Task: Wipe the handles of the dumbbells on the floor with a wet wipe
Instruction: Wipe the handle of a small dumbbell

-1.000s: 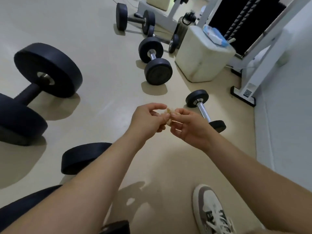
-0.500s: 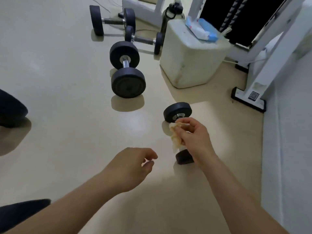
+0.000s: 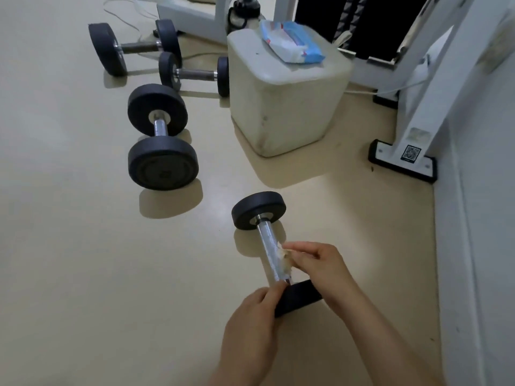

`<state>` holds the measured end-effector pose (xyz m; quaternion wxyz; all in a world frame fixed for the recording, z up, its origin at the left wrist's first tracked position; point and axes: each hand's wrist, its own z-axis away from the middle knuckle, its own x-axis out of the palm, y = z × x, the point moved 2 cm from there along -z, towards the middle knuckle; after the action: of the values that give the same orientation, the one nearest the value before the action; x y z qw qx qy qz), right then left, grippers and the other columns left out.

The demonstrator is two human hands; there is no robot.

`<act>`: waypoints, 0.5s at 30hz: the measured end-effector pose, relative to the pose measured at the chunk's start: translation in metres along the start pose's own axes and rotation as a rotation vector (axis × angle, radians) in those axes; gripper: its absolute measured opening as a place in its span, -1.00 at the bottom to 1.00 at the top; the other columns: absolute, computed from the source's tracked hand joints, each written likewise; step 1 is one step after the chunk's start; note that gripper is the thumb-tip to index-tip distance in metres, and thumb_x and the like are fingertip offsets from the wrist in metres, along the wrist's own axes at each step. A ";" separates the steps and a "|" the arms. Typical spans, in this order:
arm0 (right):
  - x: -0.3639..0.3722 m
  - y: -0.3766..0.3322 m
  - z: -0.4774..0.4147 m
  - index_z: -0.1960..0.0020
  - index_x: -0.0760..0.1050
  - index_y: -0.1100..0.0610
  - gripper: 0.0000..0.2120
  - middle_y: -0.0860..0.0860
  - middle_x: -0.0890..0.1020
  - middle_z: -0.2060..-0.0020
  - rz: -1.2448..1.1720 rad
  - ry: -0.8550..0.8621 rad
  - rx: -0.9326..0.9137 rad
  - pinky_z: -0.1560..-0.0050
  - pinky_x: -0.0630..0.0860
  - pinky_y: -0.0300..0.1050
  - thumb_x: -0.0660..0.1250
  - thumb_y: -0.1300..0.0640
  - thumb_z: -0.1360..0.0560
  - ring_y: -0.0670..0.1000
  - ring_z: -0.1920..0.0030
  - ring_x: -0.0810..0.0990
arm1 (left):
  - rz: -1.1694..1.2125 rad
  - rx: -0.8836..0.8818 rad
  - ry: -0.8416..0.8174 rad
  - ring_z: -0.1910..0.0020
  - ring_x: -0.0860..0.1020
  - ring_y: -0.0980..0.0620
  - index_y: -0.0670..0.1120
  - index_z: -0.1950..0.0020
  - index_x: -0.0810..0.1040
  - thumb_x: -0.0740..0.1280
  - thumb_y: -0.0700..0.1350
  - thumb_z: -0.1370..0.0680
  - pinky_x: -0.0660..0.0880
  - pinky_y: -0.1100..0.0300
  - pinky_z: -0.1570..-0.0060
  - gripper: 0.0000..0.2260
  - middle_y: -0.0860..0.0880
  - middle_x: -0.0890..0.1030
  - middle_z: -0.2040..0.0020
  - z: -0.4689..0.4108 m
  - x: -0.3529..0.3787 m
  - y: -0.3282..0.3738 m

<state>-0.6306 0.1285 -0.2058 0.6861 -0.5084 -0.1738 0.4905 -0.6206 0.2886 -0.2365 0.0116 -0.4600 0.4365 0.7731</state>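
Note:
A small dumbbell [image 3: 259,211] with black end weights and a shiny metal handle [image 3: 269,246] lies on the beige floor in front of me. My right hand [image 3: 320,267] pinches a crumpled wet wipe [image 3: 284,260] against the right side of the handle, near its lower end. My left hand [image 3: 250,327] grips the near black weight [image 3: 301,298] at its left edge. Three more dumbbells lie further off: a mid-sized one [image 3: 161,137], a slimmer one [image 3: 195,73] and a larger one [image 3: 133,47].
A cream plastic box [image 3: 284,107] stands behind the small dumbbell, with a blue wet-wipe pack [image 3: 291,41] on top. A white machine frame with a black foot [image 3: 402,160] stands at the right beside the wall. A dark water bottle [image 3: 243,12] is at the back.
The view has moved closer to the small dumbbell. My right hand has brought the wipe down onto the handle, and my left hand has reached forward and taken hold of the near weight.

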 end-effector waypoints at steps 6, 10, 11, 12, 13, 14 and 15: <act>0.040 -0.014 -0.038 0.20 0.63 -0.06 -0.83 -0.10 0.68 0.19 0.160 0.034 -0.237 0.07 0.61 -0.15 0.46 0.22 -0.39 -0.14 0.18 0.65 | 0.131 -0.062 0.011 0.04 0.46 0.33 0.33 -0.19 0.26 0.34 -0.26 -0.43 0.34 0.47 0.10 -0.44 0.31 0.50 -0.02 0.012 -0.007 -0.028; 0.049 0.002 -0.039 0.18 0.68 -0.03 -0.85 -0.15 0.56 0.13 0.390 -0.060 -0.300 0.05 0.47 -0.40 0.46 0.23 -0.38 -0.23 0.15 0.56 | 0.085 -0.031 0.016 0.03 0.47 0.35 0.29 -0.16 0.35 0.36 -0.30 -0.42 0.36 0.46 0.07 -0.45 0.35 0.51 -0.01 0.022 -0.034 -0.046; 0.048 0.007 -0.036 0.17 0.69 0.00 -0.86 -0.14 0.54 0.13 0.441 -0.099 -0.307 0.09 0.43 -0.46 0.47 0.22 -0.38 -0.24 0.15 0.55 | 0.055 -0.005 -0.002 0.02 0.47 0.35 0.28 -0.17 0.36 0.36 -0.29 -0.43 0.38 0.44 0.04 -0.47 0.35 0.51 -0.03 0.026 -0.040 -0.049; 0.048 0.011 -0.031 0.15 0.70 0.01 -0.87 -0.11 0.54 0.14 0.462 -0.127 -0.314 0.11 0.42 -0.48 0.48 0.22 -0.38 -0.24 0.16 0.54 | 0.019 0.021 -0.024 0.02 0.48 0.33 0.27 -0.19 0.36 0.35 -0.26 -0.45 0.42 0.39 0.03 -0.50 0.33 0.51 -0.04 0.031 -0.045 -0.051; 0.049 0.012 -0.027 0.14 0.70 0.04 -0.88 -0.09 0.55 0.15 0.461 -0.125 -0.346 0.13 0.43 -0.47 0.49 0.23 -0.38 -0.24 0.17 0.54 | -0.013 0.037 -0.046 0.02 0.49 0.30 0.27 -0.21 0.35 0.34 -0.23 -0.47 0.45 0.33 0.02 -0.52 0.31 0.50 -0.05 0.036 -0.047 -0.052; 0.053 0.011 -0.027 0.13 0.70 0.06 -0.88 -0.07 0.57 0.17 0.442 -0.087 -0.404 0.14 0.45 -0.44 0.49 0.23 -0.38 -0.21 0.19 0.55 | -0.029 0.040 -0.061 0.00 0.50 0.27 0.27 -0.23 0.34 0.33 -0.20 -0.48 0.46 0.29 0.01 -0.53 0.30 0.50 -0.07 0.040 -0.049 -0.052; 0.057 0.010 -0.030 0.11 0.70 0.07 -0.89 -0.06 0.59 0.20 0.427 -0.027 -0.466 0.13 0.48 -0.37 0.48 0.23 -0.39 -0.18 0.22 0.56 | -0.029 0.031 -0.062 -0.02 0.50 0.25 0.28 -0.23 0.33 0.32 -0.19 -0.48 0.46 0.28 0.00 -0.54 0.30 0.50 -0.09 0.043 -0.050 -0.051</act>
<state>-0.5877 0.1613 -0.2418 0.4302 -0.6703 -0.1797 0.5773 -0.6003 0.3688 -0.2261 0.0436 -0.4420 0.4413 0.7798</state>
